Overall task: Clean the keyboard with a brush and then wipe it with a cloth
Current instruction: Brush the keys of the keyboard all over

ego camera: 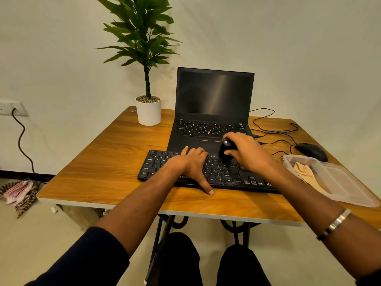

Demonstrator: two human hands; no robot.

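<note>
On the wooden tabletop (pixel 107 153) the left hand (pixel 190 163) lies flat, fingers straight, on the flat black plastic keyboard (pixel 216 172), which looks light and may slide, while the right hand (pixel 247 150) has its grip curled around the small black brush (pixel 226 150), best held by its stiff body.

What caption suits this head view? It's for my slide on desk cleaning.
Right hand brushes the black keyboard with a black brush while the left hand steadies it.
</note>
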